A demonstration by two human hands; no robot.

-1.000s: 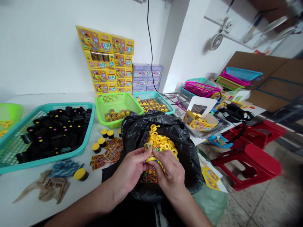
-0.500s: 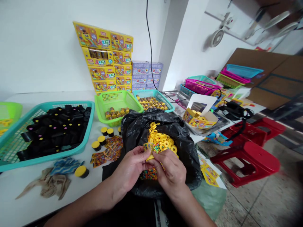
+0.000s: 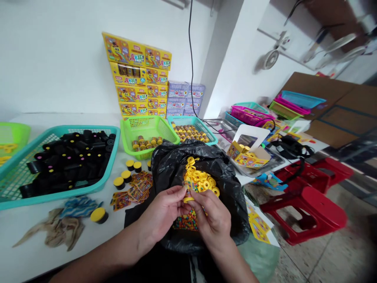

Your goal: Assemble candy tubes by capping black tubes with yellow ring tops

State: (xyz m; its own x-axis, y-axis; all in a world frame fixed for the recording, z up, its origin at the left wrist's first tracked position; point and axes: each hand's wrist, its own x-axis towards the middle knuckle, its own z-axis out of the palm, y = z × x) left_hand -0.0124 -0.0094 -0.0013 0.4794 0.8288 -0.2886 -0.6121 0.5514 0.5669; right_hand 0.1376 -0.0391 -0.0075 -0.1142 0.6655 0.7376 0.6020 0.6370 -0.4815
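Note:
Between my two hands is a small jar with a yellow lid (image 3: 188, 200), held lid down; fingers hide much of its body. My left hand (image 3: 165, 206) pinches it from the left with thumb and fingers. On the other side, my right hand (image 3: 213, 210) grips it near the lid. Directly below lies a container lined with a black plastic bag (image 3: 235, 224). Inside it are loose yellow ring-shaped lids (image 3: 203, 179) and many small coloured candy balls (image 3: 186, 221). Printed labels (image 3: 137, 191) are spread on the table left of the bag.
A teal basket (image 3: 113, 165) of black cylinders stands left. Green (image 3: 125, 137) and blue (image 3: 212, 138) baskets at the back hold small jars. Yellow-lidded black pots (image 3: 98, 215) and crumpled cloths (image 3: 63, 232) lie nearby. Yellow boxes (image 3: 132, 94) are stacked behind; red stools (image 3: 312, 212) stand right.
The view has shifted slightly. The piece between my hands has turned a little, its yellow lid now facing down more clearly. Both hands keep hold of it.

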